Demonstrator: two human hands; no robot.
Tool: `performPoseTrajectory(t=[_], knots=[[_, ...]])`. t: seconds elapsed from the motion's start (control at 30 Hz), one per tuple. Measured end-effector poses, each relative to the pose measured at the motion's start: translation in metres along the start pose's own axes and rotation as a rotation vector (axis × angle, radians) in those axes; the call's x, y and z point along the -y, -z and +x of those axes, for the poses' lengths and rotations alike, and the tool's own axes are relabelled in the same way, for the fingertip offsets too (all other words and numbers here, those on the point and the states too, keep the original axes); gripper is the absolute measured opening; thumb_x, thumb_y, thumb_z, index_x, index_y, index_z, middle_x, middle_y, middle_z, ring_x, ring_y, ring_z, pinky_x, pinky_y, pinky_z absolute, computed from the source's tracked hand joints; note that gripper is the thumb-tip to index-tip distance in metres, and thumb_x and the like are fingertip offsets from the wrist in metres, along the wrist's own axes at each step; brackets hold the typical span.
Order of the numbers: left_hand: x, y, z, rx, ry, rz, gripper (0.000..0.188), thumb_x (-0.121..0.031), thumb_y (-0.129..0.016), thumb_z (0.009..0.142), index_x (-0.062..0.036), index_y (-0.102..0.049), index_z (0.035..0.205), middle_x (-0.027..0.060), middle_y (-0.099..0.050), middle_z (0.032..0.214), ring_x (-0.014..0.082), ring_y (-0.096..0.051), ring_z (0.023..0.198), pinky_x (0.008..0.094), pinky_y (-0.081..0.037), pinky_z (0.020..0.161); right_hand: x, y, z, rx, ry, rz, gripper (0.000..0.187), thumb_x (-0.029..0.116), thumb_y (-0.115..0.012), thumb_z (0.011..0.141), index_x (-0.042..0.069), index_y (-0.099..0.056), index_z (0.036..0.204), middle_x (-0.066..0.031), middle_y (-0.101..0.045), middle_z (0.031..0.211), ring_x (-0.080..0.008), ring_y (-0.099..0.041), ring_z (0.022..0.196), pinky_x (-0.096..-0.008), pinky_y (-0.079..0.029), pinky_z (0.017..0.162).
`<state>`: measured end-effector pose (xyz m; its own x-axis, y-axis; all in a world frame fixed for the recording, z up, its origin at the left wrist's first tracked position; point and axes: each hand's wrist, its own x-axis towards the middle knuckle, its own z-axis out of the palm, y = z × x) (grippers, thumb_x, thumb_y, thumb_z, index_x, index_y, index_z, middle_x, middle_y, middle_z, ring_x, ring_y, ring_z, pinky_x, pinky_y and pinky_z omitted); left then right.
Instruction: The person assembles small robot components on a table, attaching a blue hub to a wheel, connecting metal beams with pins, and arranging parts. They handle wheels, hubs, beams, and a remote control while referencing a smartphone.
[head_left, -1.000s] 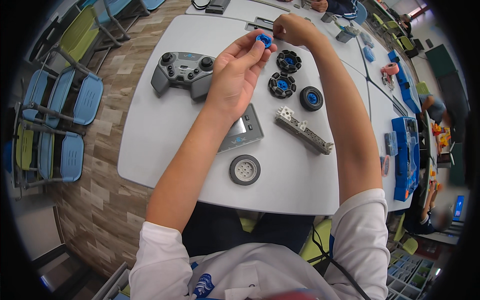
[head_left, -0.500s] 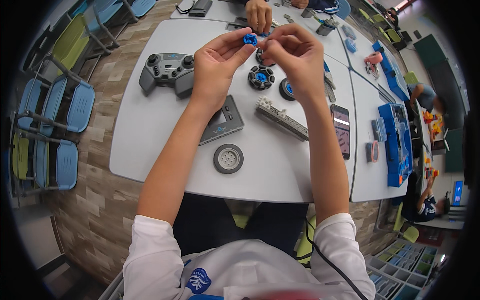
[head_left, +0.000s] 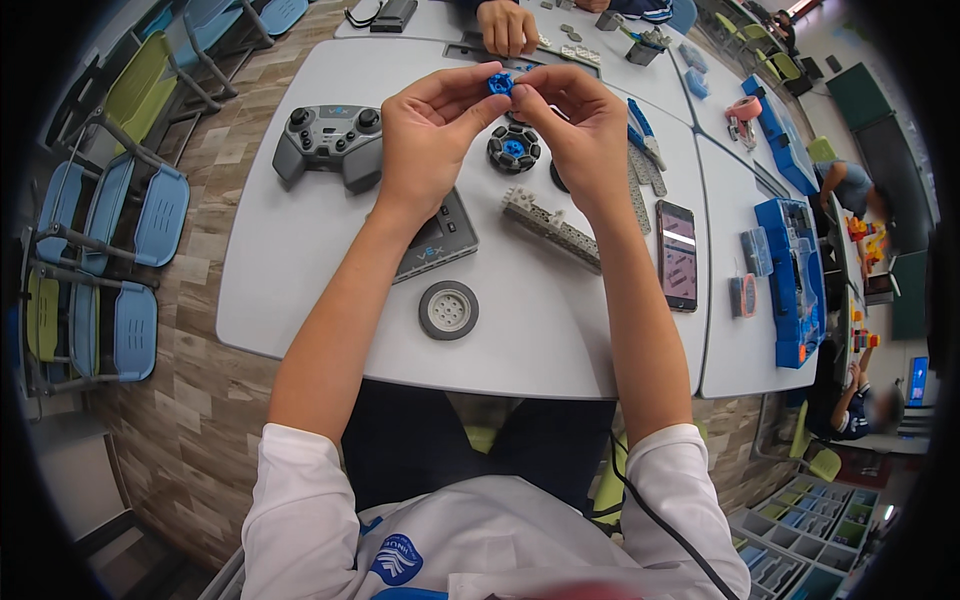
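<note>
Smooth table; left fingers, right fingers pinch notched blue piece

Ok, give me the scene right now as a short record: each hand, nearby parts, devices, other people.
Left hand: pinches a small blue part between thumb and fingers
Right hand: thumb and fingertips at the part's right side; whether they grip anything is unclear
Nearby parts: black wheel with blue hub, grey beam, grey-rimmed wheel
Devices: grey controller on the left; grey box partly behind left forearm; phone on the right
Others: another person's hand across the table
</note>
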<state>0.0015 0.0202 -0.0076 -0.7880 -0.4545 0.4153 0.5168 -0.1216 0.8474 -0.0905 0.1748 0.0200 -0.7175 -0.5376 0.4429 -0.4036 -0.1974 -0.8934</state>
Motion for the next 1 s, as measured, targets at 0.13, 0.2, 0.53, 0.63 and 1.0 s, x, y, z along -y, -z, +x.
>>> performPoseTrajectory(t=[0.13, 0.2, 0.53, 0.63, 1.0], knots=[[0.003, -0.001, -0.001, -0.016, -0.047, 0.000, 0.035, 0.004, -0.085, 0.099, 0.0032, -0.078, 0.134, 0.0143, -0.083, 0.127, 0.0181, -0.080, 0.117, 0.0326, -0.066, 0.103, 0.002, -0.001, 0.000, 0.004, 0.011, -0.008, 0.019, 0.009, -0.085, 0.104, -0.004, -0.078, 0.115, -0.0087, -0.080, 0.109, -0.0147, -0.077, 0.102, -0.0307, -0.066, 0.091], [0.002, -0.001, -0.002, -0.019, -0.066, 0.006, 0.034, 0.004, -0.085, 0.099, 0.0033, -0.078, 0.133, 0.0145, -0.083, 0.127, 0.0182, -0.080, 0.116, 0.0327, -0.066, 0.103, 0.004, -0.001, -0.001, 0.007, 0.030, -0.024, 0.018, 0.008, -0.085, 0.104, -0.005, -0.078, 0.115, -0.0093, -0.080, 0.110, -0.0157, -0.077, 0.103, -0.0315, -0.067, 0.092], [0.003, 0.000, -0.003, -0.038, -0.046, -0.062, 0.033, 0.004, -0.086, 0.099, 0.0037, -0.078, 0.131, 0.0160, -0.083, 0.126, 0.0193, -0.080, 0.115, 0.0340, -0.066, 0.103, 0.003, -0.008, -0.003, -0.031, 0.129, 0.025, 0.011, 0.003, -0.082, 0.102, -0.003, -0.079, 0.110, -0.0082, -0.083, 0.106, -0.0137, -0.079, 0.098, -0.0289, -0.066, 0.087], [0.004, 0.000, -0.004, -0.031, -0.017, -0.133, 0.034, 0.003, -0.086, 0.099, 0.0025, -0.077, 0.132, 0.0153, -0.083, 0.127, 0.0190, -0.079, 0.117, 0.0343, -0.065, 0.106, 0.001, -0.009, -0.004, -0.033, 0.148, 0.052, 0.012, 0.003, -0.082, 0.102, -0.003, -0.079, 0.112, -0.0082, -0.082, 0.107, -0.0138, -0.079, 0.100, -0.0289, -0.066, 0.089], [0.001, 0.000, -0.005, -0.002, -0.040, -0.189, 0.033, 0.000, -0.086, 0.101, -0.0003, -0.077, 0.132, 0.0149, -0.083, 0.128, 0.0186, -0.078, 0.119, 0.0346, -0.063, 0.107, 0.002, -0.008, -0.003, -0.012, 0.174, 0.055, 0.013, 0.004, -0.082, 0.103, -0.002, -0.079, 0.114, -0.0069, -0.082, 0.108, -0.0132, -0.078, 0.100, -0.0287, -0.066, 0.087]])
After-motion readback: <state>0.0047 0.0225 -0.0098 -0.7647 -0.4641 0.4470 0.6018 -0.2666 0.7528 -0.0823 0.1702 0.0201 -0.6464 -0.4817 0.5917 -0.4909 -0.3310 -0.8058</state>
